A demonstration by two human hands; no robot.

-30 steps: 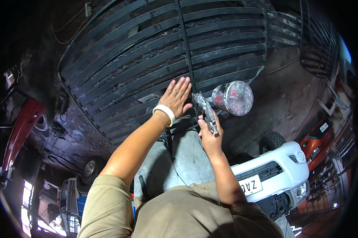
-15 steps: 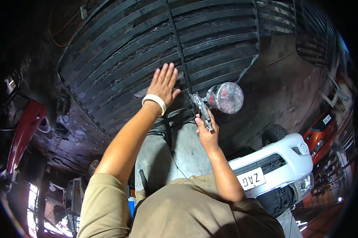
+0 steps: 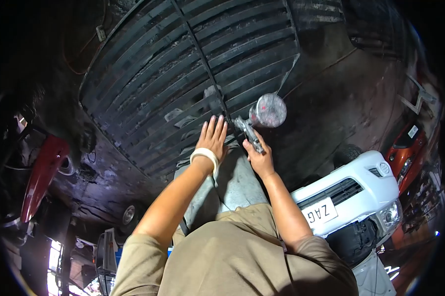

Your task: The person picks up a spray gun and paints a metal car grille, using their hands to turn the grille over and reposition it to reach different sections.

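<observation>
since 1 second ago the left hand (image 3: 212, 138) has slid down the slats and now lies next to the right hand, and the whole grille sits further left and higher in the view. the spray gun (image 3: 254, 129) has come in with it and looks smaller than before.

the spray gun is in the middle of the scene, held up against the lower edge of the black slatted grille (image 3: 183, 69). its round cup (image 3: 268, 110) sticks out to the right of the gun body, smeared with red and grey. the right hand (image 3: 260, 158) is closed around the gun's handle, gripping it from below. the left hand is open and flat, fingers spread and pressed on the slats just left of the gun, holding nothing. a white band (image 3: 204, 155) circles the left wrist.

the grille is dark and curved, with 1 upright bar running through its middle. near the person, below the arms, are grey trouser legs (image 3: 234, 182) and a tan shirt (image 3: 232, 261). to the right stands a white car (image 3: 350, 197) with a plate reading zag. further right is a red car (image 3: 412, 140). on the far left a red panel (image 3: 42, 175) leans in the dark.
</observation>
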